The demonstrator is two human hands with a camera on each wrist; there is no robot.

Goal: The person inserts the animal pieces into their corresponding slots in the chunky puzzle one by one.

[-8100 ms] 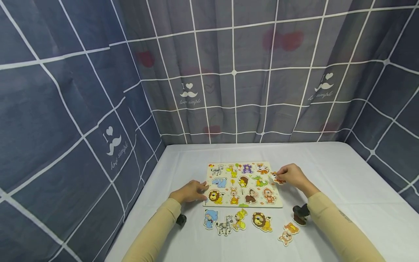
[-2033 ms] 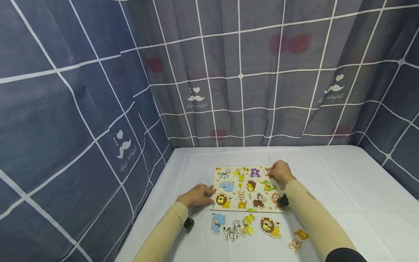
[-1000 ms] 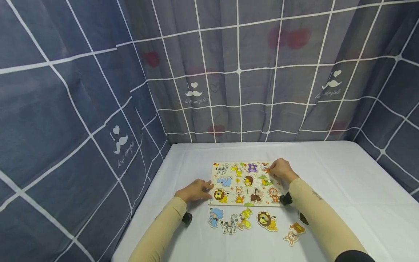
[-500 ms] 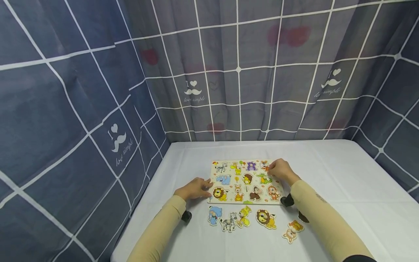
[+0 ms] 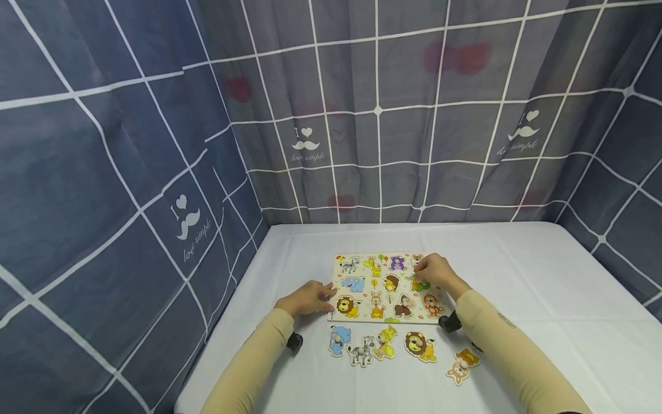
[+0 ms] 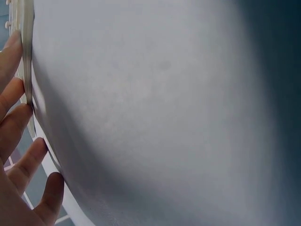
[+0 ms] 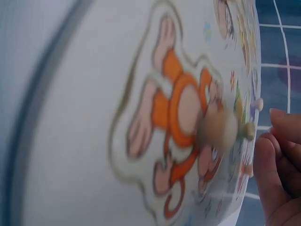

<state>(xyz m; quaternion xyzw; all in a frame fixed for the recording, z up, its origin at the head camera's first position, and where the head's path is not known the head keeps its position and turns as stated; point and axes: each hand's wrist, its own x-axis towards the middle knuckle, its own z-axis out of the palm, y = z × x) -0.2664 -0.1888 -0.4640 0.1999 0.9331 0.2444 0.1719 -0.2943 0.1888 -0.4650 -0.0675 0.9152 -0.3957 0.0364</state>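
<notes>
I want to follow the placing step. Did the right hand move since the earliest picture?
Yes. The right hand was beside the right edge of the puzzle board; now it is leftward, over the board's top right corner.

Right hand was off the right edge of the board holding a tiger piece eight seconds back; now it's over the board's upper right, fingers down by the green crocodile. The piece itself is hidden under the hand.

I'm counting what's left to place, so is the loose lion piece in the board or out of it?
Out. The lion piece lies on the white table, just in front of the puzzle board.
</notes>
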